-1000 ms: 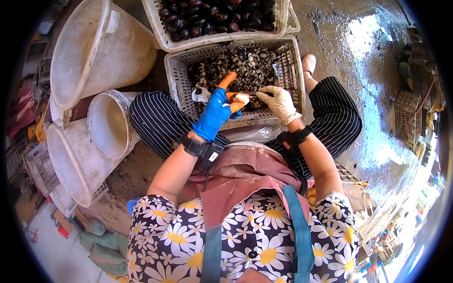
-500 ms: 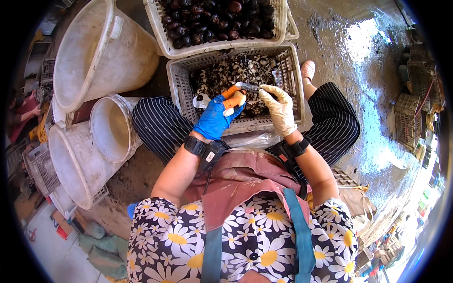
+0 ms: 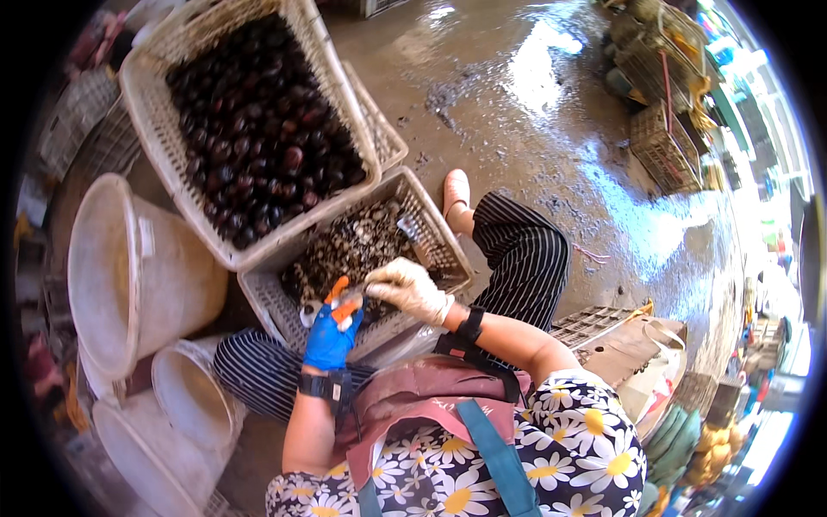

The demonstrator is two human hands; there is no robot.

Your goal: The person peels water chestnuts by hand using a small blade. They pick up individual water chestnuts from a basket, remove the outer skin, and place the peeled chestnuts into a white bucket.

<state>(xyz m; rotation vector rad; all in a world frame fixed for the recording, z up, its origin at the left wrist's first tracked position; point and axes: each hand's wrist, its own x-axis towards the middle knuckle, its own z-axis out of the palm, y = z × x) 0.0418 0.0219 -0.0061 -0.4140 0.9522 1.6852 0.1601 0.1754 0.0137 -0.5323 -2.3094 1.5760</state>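
My left hand (image 3: 329, 338) wears a blue glove with orange covers on the thumb and a finger. It is closed around a small greyish, shiny strip (image 3: 353, 295), blade-like but too blurred to name. The fingers of my right hand (image 3: 412, 291), in a pale thin glove, pinch together at the strip's right end; what they grip is hidden. Both hands hover over a dirty plastic crate (image 3: 441, 237) holding white and dark scraps (image 3: 340, 246). A larger crate (image 3: 177, 194) beyond it is full of dark, shiny round things (image 3: 267, 146), like water chestnuts.
At the left stand a large pale tub (image 3: 185, 267), a smaller bucket (image 3: 194, 388) and another tub (image 3: 142, 448). My striped-trousered legs flank the scrap crate. Wet, muddy floor (image 3: 482, 112) stretches to the right, with stacked crates (image 3: 668, 146) and a flat crate (image 3: 586, 326).
The whole view has swung, so the crates now appear further left and tilted. My hands stay together over the scrap crate, and the right one now sits closer against the left fingers.
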